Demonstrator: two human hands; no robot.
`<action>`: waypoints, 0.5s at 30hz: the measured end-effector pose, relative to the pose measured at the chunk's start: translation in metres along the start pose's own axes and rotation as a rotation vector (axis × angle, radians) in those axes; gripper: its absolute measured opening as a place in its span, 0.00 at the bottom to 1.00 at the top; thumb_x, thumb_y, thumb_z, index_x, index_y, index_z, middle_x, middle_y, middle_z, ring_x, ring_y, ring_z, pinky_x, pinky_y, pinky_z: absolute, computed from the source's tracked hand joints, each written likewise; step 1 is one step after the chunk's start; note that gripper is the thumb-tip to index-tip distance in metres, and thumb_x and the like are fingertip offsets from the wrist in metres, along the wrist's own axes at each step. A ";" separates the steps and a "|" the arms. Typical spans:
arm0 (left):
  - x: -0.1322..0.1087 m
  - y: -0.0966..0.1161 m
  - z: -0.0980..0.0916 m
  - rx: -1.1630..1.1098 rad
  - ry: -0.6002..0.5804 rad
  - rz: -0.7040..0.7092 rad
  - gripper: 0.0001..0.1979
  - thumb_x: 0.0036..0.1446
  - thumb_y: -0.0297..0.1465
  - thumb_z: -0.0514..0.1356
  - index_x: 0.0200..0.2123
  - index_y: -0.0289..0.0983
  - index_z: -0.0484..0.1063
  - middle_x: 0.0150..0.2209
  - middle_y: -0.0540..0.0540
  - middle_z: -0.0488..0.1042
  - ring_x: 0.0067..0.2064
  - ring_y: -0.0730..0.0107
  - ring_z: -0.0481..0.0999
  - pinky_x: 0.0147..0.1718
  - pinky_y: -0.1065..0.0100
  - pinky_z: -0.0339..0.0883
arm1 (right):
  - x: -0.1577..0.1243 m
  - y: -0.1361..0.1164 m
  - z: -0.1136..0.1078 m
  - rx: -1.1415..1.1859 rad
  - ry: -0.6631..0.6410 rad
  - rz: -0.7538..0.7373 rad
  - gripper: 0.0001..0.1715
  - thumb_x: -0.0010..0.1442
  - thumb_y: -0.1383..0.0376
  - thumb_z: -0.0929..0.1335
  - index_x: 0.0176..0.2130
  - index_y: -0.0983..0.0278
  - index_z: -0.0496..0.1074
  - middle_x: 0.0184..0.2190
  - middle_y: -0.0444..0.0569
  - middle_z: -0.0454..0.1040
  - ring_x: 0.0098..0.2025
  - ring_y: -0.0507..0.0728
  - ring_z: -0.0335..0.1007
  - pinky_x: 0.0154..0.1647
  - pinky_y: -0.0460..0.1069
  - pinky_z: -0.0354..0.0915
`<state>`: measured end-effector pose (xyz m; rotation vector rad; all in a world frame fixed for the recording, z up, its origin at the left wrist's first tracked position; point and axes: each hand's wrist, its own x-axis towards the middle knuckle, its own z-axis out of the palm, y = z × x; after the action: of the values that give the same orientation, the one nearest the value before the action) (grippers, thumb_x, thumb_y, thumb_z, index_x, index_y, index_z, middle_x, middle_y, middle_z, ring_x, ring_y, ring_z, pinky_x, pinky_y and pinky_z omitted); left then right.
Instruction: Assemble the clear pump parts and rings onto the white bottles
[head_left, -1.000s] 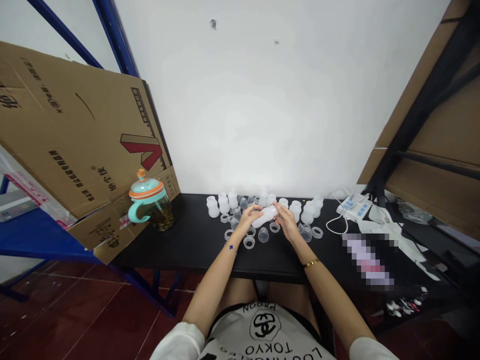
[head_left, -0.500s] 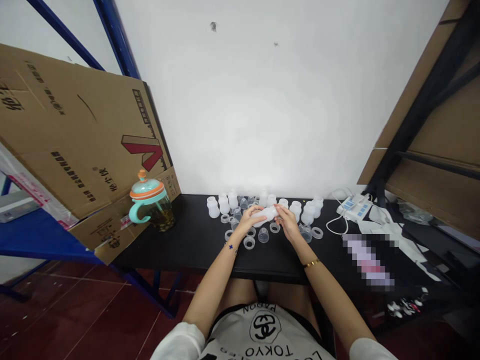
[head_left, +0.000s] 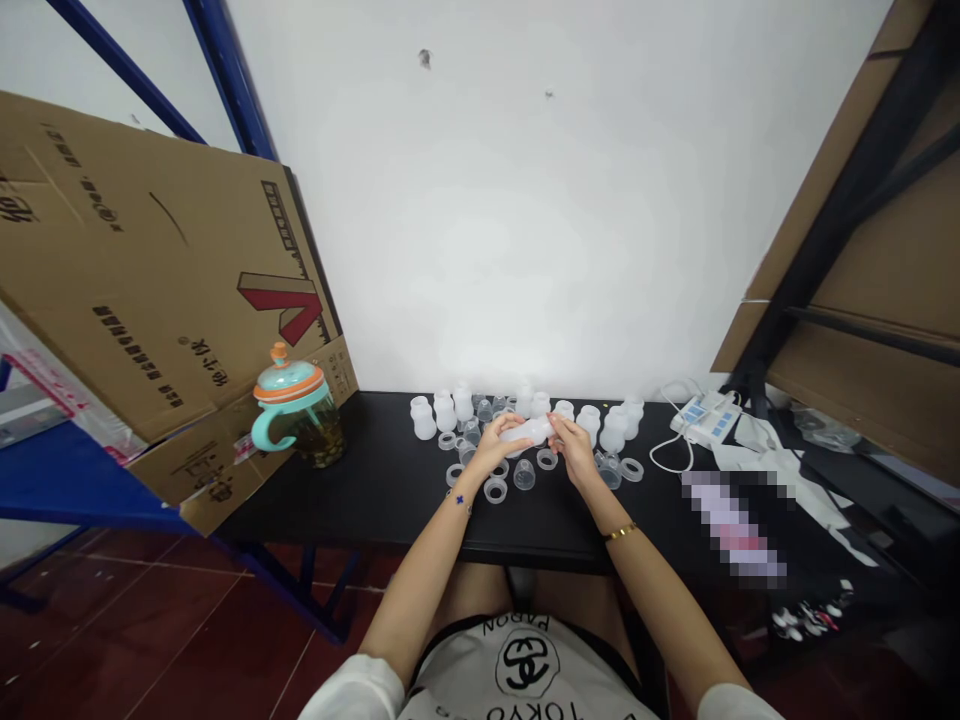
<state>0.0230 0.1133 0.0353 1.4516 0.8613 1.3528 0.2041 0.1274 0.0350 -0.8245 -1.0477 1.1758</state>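
Left hand (head_left: 492, 444) and right hand (head_left: 574, 446) held a bottle (head_left: 528, 432) sideways, more bottles (head_left: 613, 431) stood behind, rings (head_left: 496, 497) and caps (head_left: 524, 476) sat near, jug (head_left: 300, 428) stood farther left

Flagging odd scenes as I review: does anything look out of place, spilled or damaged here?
The white wall bears two dark marks high above the black table, perhaps chips, and a pixelated patch covers something at the right. No spill shows. The white bottle tilted between the left hand and right hand shows no clear damage.
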 end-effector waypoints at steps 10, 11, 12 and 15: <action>-0.001 0.001 0.004 0.063 0.038 0.073 0.25 0.41 0.37 0.74 0.40 0.37 0.69 0.37 0.45 0.77 0.41 0.60 0.78 0.40 0.65 0.67 | 0.001 0.001 0.000 -0.053 0.024 -0.015 0.27 0.47 0.46 0.76 0.38 0.65 0.79 0.34 0.48 0.77 0.21 0.49 0.64 0.15 0.45 0.56; -0.001 0.001 0.004 0.065 0.047 0.074 0.25 0.41 0.38 0.74 0.41 0.37 0.69 0.37 0.45 0.78 0.42 0.59 0.78 0.40 0.65 0.67 | 0.002 0.002 0.000 -0.059 0.024 -0.019 0.28 0.47 0.46 0.76 0.37 0.64 0.78 0.34 0.48 0.77 0.21 0.49 0.64 0.14 0.45 0.55; -0.001 0.001 0.004 0.065 0.054 0.072 0.26 0.41 0.38 0.74 0.41 0.37 0.69 0.38 0.45 0.78 0.42 0.59 0.78 0.40 0.64 0.67 | 0.002 0.003 0.001 -0.066 0.025 -0.022 0.28 0.47 0.45 0.76 0.37 0.63 0.76 0.34 0.48 0.77 0.20 0.49 0.65 0.14 0.45 0.55; -0.001 0.001 0.003 0.058 0.059 0.050 0.26 0.41 0.38 0.74 0.41 0.38 0.69 0.39 0.44 0.78 0.42 0.59 0.78 0.41 0.64 0.67 | 0.003 0.005 0.002 -0.086 0.018 -0.019 0.28 0.47 0.42 0.75 0.35 0.61 0.71 0.31 0.45 0.75 0.19 0.50 0.65 0.12 0.44 0.55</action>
<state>0.0252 0.1114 0.0356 1.4931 0.9134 1.4246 0.2008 0.1316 0.0317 -0.8893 -1.0951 1.1118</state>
